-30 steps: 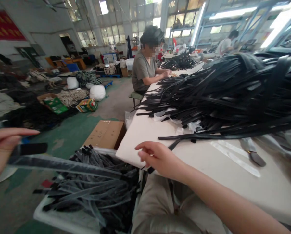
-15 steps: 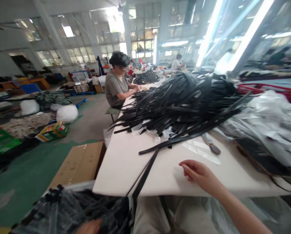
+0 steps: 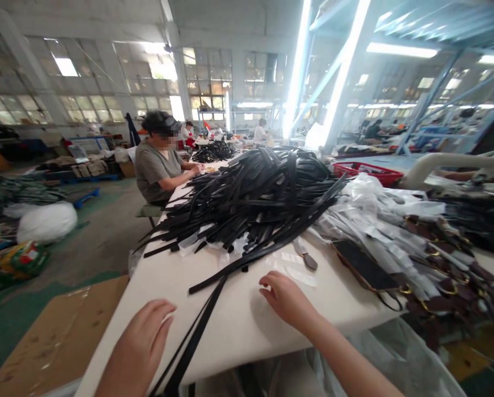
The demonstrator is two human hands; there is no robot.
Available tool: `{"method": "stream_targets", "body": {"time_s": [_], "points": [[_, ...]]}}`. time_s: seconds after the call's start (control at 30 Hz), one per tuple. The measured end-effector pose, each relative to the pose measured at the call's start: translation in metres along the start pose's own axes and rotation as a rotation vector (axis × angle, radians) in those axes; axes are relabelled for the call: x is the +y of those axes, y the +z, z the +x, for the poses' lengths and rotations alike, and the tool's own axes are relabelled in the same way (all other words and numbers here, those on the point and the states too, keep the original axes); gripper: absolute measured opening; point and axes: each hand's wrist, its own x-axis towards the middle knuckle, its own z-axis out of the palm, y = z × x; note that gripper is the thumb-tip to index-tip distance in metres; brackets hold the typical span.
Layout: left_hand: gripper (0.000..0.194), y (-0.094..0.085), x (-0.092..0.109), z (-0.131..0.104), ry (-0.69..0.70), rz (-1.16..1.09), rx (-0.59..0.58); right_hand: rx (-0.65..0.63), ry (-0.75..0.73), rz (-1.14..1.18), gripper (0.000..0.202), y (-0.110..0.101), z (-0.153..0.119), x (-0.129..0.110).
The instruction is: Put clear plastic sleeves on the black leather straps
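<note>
My left hand point(image 3: 141, 342) hovers over the front left part of the white table point(image 3: 226, 325). Its fingers are bent, the thumb stands apart, and nothing is in it. Just right of it, a long black strap point(image 3: 195, 336) hangs over the table's front edge. My right hand point(image 3: 286, 298) is above the table too, loosely curled, with a gap between thumb and fingers and nothing visible inside. Beyond both hands lies a big heap of black straps point(image 3: 263, 193), one strap end point(image 3: 218, 278) reaching towards me. A brown leather tab point(image 3: 310, 261) lies past my right hand.
A dark phone-like slab point(image 3: 366, 264) lies to the right, beside clear plastic wrapping point(image 3: 379, 212) and brown straps with gold-coloured rings point(image 3: 441, 289). A red basket point(image 3: 369, 173) stands behind. A cardboard box point(image 3: 60, 331) is at left. A co-worker point(image 3: 160, 165) sits at the table's far left.
My left hand has come up from the dark, plastic-wrapped bundle at lower left to above the table. The view has swung right. My right hand stays over the table, loosely curled.
</note>
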Motion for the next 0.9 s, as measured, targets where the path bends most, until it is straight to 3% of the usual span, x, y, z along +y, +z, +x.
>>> {"method": "stream_targets", "body": {"time_s": [0.03, 0.1, 0.2, 0.27, 0.37, 0.43, 0.5, 0.7, 0.8, 0.9], "points": [[0.028, 0.008, 0.007, 0.029, 0.127, -0.022, -0.081, -0.008, -0.022, 0.012, 0.017, 0.006, 0.0, -0.003], [0.03, 0.023, 0.012, 0.083, 0.191, 0.017, -0.226, -0.003, -0.054, 0.033, 0.02, 0.016, -0.003, -0.006], [0.021, 0.047, -0.003, 0.145, 0.066, 0.106, -0.174, 0.037, -0.103, 0.081, 0.024, 0.028, -0.011, -0.005], [0.021, 0.062, -0.02, 0.168, -0.02, 0.141, -0.141, 0.06, -0.129, 0.127, 0.024, 0.031, -0.014, -0.002], [0.018, 0.075, -0.038, 0.176, -0.108, 0.129, -0.155, 0.07, -0.14, 0.173, 0.025, 0.032, -0.016, 0.001], [0.022, 0.073, -0.042, 0.167, -0.151, 0.086, -0.133, 0.062, -0.15, 0.184, 0.026, 0.032, -0.015, 0.003], [0.028, 0.06, -0.042, 0.147, -0.185, 0.017, -0.061, 0.054, -0.165, 0.188, 0.026, 0.034, -0.016, 0.006], [0.042, -0.002, -0.021, 0.049, -0.323, -0.359, 0.149, 0.122, -0.236, 0.182, 0.026, 0.044, -0.016, 0.007], [0.046, -0.01, -0.006, 0.002, -0.393, -0.573, 0.125, 0.103, -0.326, 0.244, 0.03, 0.045, -0.014, -0.018], [0.047, -0.003, 0.004, -0.032, -0.485, -0.705, 0.134, -0.022, -0.426, 0.311, 0.035, 0.044, -0.009, -0.058]]}}
